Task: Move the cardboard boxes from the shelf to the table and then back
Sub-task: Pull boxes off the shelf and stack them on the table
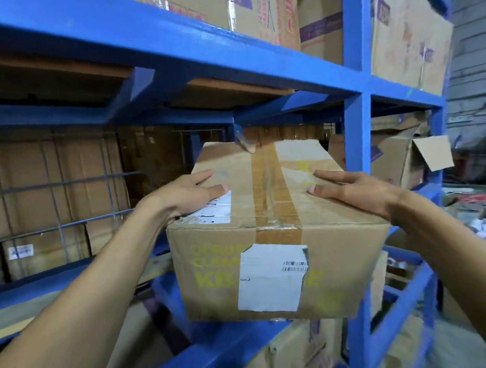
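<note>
- Both hands, left hand and right hand, grasp a taped cardboard box by its top sides.
- The box sits at the blue shelf opening.

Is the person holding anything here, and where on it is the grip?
Yes: a taped cardboard box. The left hand presses its top left edge, the right hand its top right edge, one on each side.
</note>
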Tool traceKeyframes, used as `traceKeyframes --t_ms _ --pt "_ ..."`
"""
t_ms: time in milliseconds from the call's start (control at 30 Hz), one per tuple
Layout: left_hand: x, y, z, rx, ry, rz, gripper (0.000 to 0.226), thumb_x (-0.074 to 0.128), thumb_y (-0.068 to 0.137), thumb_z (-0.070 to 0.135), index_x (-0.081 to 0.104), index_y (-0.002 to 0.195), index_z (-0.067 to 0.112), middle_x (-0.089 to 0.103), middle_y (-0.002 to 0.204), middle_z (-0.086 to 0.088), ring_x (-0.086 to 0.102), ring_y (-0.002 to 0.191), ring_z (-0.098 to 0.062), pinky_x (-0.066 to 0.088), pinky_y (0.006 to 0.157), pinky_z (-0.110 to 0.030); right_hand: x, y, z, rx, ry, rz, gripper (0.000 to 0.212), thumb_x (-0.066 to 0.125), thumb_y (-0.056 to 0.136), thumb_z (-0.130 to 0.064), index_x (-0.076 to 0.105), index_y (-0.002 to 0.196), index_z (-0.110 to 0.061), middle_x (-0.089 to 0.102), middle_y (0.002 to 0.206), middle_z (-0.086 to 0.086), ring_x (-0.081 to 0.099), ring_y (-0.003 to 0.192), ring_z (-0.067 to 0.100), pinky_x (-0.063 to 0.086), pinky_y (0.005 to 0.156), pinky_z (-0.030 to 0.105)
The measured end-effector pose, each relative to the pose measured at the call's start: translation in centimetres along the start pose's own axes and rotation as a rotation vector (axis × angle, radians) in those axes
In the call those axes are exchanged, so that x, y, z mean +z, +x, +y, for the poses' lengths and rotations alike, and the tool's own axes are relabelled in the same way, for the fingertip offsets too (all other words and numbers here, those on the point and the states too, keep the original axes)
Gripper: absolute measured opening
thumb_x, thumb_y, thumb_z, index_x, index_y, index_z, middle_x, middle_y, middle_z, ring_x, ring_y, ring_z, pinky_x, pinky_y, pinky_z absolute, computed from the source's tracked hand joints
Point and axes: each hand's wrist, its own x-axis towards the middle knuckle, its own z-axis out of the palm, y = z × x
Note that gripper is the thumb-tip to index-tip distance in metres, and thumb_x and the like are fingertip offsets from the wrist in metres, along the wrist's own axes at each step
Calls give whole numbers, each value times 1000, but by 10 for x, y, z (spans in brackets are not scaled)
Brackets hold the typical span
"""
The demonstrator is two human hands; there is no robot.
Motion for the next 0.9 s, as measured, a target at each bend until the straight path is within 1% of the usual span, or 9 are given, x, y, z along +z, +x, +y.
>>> traceKeyframes --t_ms 100,233,300,333,400,533,700,800,900 --pt "13 -23 14 32 28 -43 71 60 92 53 31 153 33 33 158 4 37 140 -18 27 95 -21 -12 -46 8 33 -5 43 67 68 79 -63 51 140 -44 41 153 -6 42 133 14 26 96 23" --pt "34 -56 41 124 102 -114 73 59 90 57 31 153 34 34 157 5 38 139 -18 27 97 -22 -23 -120 28 114 79 121 66 70 82 -56 50 142 -39 46 139 -12 46 106 3 34 80 11" --pt "47 -69 54 161 106 -163 76 61 87 61 31 153 36 33 158 7 38 139 -17 27 105 -24 -34 -156 36 159 85 170 66 70 82 -55 50 142 -39 50 129 -13 50 90 -4 34 72 6" --pt "54 -76 60 178 86 -196 77 62 85 62 32 152 38 33 158 8 38 140 -16 27 111 -27 -40 -173 39 182 86 197 66 71 81 -55 51 142 -39 50 127 -14 51 88 -4 34 74 8" --pt "74 -88 74 220 38 -258 77 64 84 61 34 151 39 35 156 10 40 136 -12 29 112 -28 -52 -209 45 236 74 251 68 71 80 -57 51 142 -39 48 128 -16 48 99 0 32 86 16" --pt "129 -107 105 337 -31 -379 69 64 90 48 36 152 33 39 153 10 39 116 -1 27 96 -16 -72 -274 64 359 22 361 75 73 75 -62 51 142 -39 47 146 -12 48 118 6 34 103 23" --pt "214 -113 151 446 -97 -583 71 66 88 51 36 151 36 37 151 16 42 124 -3 30 100 -20 -102 -346 85 552 -35 514 76 72 78 -61 47 145 -37 46 149 -7 52 111 10 35 92 23" --pt "271 -111 183 518 -119 -729 86 68 76 67 36 150 39 33 152 21 40 136 -11 31 112 -29 -119 -383 96 658 -74 617 74 71 80 -59 46 146 -36 47 148 -5 51 97 8 34 86 21" --pt "329 -110 221 641 -144 -866 89 65 73 72 35 150 40 30 158 14 34 142 -15 29 113 -30 -133 -414 105 768 -145 718 74 69 81 -61 45 146 -37 45 151 -3 54 110 13 35 87 23"
